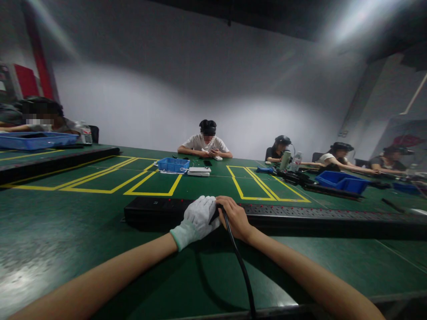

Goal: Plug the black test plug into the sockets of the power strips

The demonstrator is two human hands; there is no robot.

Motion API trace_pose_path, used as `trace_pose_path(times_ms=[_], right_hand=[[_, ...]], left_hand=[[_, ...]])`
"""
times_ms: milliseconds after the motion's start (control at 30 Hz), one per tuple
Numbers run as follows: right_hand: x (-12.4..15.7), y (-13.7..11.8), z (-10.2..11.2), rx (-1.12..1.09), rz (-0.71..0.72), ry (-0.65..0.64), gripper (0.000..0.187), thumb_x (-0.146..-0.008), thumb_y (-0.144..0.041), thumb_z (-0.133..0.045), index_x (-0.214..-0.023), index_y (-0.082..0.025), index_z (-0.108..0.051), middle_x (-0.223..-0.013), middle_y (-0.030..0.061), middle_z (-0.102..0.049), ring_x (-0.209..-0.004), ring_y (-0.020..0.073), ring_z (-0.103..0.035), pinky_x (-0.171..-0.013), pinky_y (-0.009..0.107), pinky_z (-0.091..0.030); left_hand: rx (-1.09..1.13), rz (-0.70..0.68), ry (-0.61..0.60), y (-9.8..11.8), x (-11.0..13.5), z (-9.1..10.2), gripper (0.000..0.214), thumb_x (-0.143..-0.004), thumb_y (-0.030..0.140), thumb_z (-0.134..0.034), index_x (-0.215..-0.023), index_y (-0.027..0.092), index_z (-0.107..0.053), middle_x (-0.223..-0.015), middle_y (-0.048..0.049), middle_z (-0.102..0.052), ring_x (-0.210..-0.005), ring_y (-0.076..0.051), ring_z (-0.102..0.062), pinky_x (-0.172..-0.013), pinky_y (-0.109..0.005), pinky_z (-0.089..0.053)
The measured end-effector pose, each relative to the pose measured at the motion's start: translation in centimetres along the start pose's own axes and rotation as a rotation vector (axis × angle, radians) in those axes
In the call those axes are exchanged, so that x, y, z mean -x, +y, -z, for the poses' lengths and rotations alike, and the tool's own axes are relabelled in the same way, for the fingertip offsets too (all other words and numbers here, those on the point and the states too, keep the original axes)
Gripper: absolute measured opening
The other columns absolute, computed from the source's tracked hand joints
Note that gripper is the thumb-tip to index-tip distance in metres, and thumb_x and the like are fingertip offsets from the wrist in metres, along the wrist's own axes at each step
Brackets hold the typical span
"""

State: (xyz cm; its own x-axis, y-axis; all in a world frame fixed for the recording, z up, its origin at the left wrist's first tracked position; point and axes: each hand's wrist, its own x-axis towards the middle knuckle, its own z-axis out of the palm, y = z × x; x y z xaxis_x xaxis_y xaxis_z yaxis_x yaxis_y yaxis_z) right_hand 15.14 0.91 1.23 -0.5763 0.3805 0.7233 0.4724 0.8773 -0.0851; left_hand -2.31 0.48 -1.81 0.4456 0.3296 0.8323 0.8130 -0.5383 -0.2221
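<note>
1. A long black power strip (316, 220) lies across the table (83, 240) just in front of the person, running from left of the hands out past the right edge of the view, with a row of small red parts along its top
2. The left hand (199, 218), in a pale knitted glove with a green cuff, rests over the strip near its left end; its fingers are bent, but their far side is hidden, so I cannot tell whether they grip anything
3. The right hand (235, 218) is bare and set close against the left one; its fingers look curled and closed about the upper end of a black cable (240, 262), which drops from there toward the near edge of the table
4. The step in hand, as I judge it, is work with both hands at one spot on the strip, where the cable's end meets it; whether that end is seated in a socket is hidden by the fingers
5. A further move at that spot would call for the left hand to steady the strip and the right to keep the cable's end straight, with the hanging length left slack
6. Beyond the strip, yellow lines (260, 199) mark the table, a small blue basket (174, 166) stands beside a white box (199, 171), and a co-worker (205, 146) sits opposite
</note>
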Motion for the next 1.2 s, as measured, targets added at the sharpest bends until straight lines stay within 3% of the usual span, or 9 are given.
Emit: trace_pose_path(times_ms=[500, 1200], right_hand=[[0.17, 0.02, 0.02, -0.007, -0.015, -0.017, 0.033, -0.085, -0.006, -0.041, -0.114, -0.021, -0.047, -0.117, 0.0098, -0.054, -0.115, 0.0213, -0.049, -0.096, 0.041, -0.046], [-0.09, -0.22, 0.6, -0.009, 0.007, -0.035, 0.033, -0.084, -0.006, -0.041, -0.113, -0.021, -0.048, -0.116, 0.0102, -0.055, -0.114, 0.021, -0.05, -0.096, 0.041, -0.046]], left_hand=[[-0.012, 0.001, 0.014, 0.33, -0.53, 0.56, 0.037, -0.08, 0.035, -0.052, -0.11, 0.014, -0.054, -0.099, -0.0143, -0.062, -0.101, -0.028, -0.057, -0.088, -0.045, -0.048], [-0.024, 0.003, -0.029, 0.21, -0.34, 0.37, 0.04, -0.081, 0.037, -0.05, -0.114, 0.014, -0.052, -0.103, -0.0144, -0.061, -0.103, -0.028, -0.056, -0.091, -0.046, -0.046]])
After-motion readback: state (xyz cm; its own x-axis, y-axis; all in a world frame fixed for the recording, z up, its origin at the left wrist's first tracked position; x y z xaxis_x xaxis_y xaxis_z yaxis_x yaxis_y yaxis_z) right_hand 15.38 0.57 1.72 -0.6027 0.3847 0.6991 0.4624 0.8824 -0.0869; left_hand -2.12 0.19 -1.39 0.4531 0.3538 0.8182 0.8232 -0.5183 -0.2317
